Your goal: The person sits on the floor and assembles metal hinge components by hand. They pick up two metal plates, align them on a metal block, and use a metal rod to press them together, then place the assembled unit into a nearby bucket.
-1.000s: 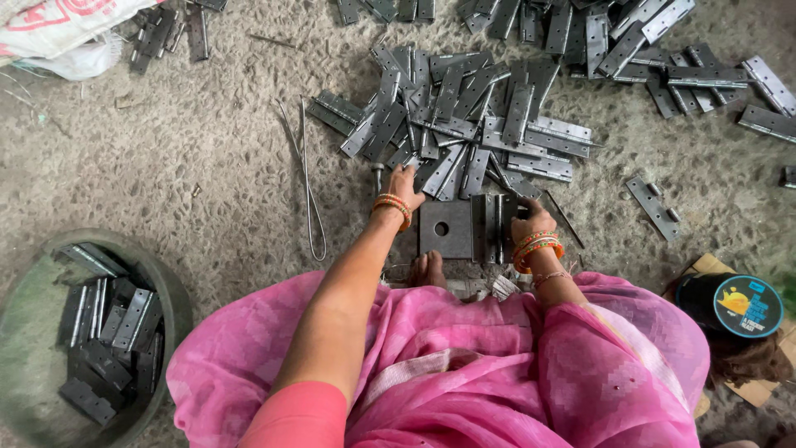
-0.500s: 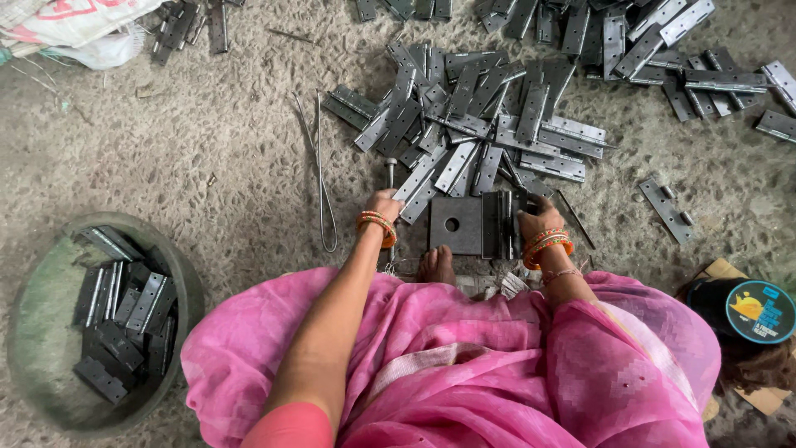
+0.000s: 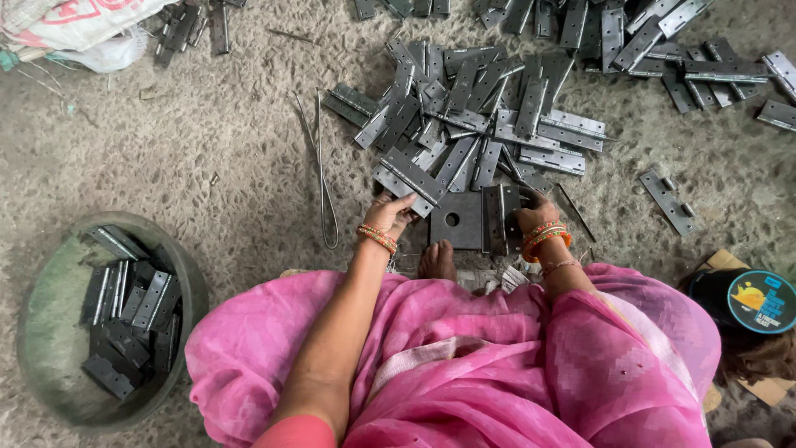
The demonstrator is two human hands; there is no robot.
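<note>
Steel hinge (image 3: 408,176) at the pile's near left edge: my left hand (image 3: 388,212) half-closes on it; my right hand (image 3: 531,217) steadies the upright hinge (image 3: 494,217) beside the plate (image 3: 454,220). I'd seat knuckles squarely.

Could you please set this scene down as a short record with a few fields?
setting: a person in pink cloth sits on a rough grey floor
left hand: touches a metal hinge at the near edge of the hinge pile
right hand: rests on upright hinges beside a square plate with a hole
foot: bare, just below the plate
bowl: round, green, at the person's left, holding dark hinges
wire: bent, lying left of the pile
</note>
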